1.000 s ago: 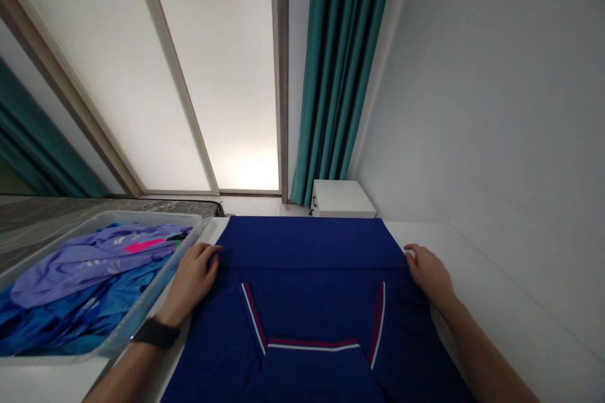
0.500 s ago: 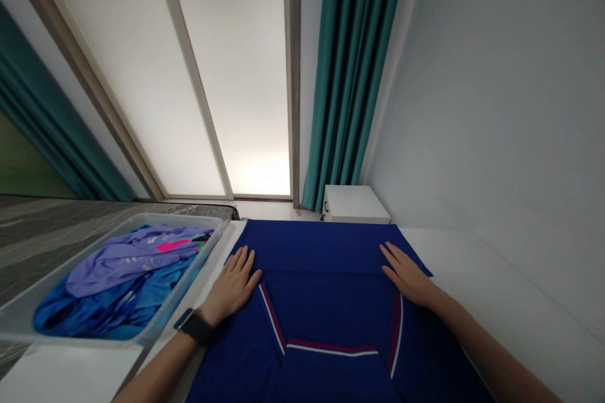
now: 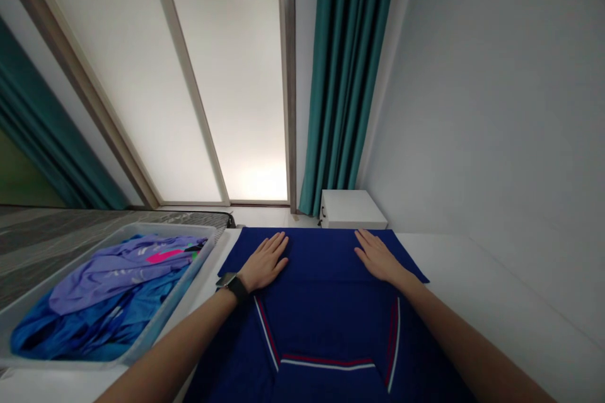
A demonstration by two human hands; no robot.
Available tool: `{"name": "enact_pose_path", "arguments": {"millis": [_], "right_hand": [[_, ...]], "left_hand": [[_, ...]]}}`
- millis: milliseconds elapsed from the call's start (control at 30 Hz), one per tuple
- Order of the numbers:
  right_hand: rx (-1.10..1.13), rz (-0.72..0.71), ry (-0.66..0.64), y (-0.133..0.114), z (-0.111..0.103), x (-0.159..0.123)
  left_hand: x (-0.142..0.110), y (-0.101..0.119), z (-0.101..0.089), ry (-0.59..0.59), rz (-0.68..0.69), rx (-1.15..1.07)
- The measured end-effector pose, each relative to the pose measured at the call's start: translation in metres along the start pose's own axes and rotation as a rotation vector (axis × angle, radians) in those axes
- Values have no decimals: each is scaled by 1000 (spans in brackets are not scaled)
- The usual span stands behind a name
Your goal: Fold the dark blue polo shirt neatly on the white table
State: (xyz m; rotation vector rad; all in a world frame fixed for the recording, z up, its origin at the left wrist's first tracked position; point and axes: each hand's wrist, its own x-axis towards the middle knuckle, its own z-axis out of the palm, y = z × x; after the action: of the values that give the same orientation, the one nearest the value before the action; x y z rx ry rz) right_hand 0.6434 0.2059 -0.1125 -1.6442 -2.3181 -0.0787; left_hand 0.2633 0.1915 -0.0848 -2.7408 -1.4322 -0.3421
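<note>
A navy blue garment (image 3: 326, 321) with red and white striped trim lies spread on the white table (image 3: 454, 277), its far part folded over into a flat band. My left hand (image 3: 265, 261) rests flat on the left side of that band, fingers stretched toward the far edge. A dark watch (image 3: 232, 286) is on my left wrist. On the band's right side lies my right hand (image 3: 378, 256), palm down, its fingers also extended. Neither hand grasps anything. The garment's near end runs out of the bottom of the view.
Left of the garment stands a clear plastic bin (image 3: 208, 258) holding a purple garment (image 3: 108, 271) and blue clothing (image 3: 94, 321). Past the table's far edge is a small white cabinet (image 3: 353, 208), near a teal curtain (image 3: 340, 75) and frosted sliding doors (image 3: 236, 94). A wall rises at the right.
Both hands have left the band's side edges and moved inward and away from me across the cloth. They now lie flat closer together. The view has shifted slightly.
</note>
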Motion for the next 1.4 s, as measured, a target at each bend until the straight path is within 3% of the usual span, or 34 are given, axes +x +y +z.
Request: {"name": "enact_pose_path", "arguments": {"millis": [133, 300, 467, 733, 1000, 1167, 1400], "right_hand": [[-17, 77, -37, 7, 5, 14], [-43, 160, -13, 52, 1, 19], [4, 241, -21, 93, -6, 25], [161, 374, -132, 135, -15, 39], [398, 386, -286, 147, -22, 43], [527, 415, -213, 144, -24, 39], [376, 347, -135, 147, -29, 43]], "left_hand": [[13, -14, 3, -33, -63, 10], [20, -63, -14, -43, -170, 38], [32, -106, -33, -149, -247, 9], [47, -147, -36, -325, -359, -106], [52, -161, -43, -344, -420, -165], [51, -159, -48, -308, -411, -205], [52, -158, -45, -193, -419, -269]]}}
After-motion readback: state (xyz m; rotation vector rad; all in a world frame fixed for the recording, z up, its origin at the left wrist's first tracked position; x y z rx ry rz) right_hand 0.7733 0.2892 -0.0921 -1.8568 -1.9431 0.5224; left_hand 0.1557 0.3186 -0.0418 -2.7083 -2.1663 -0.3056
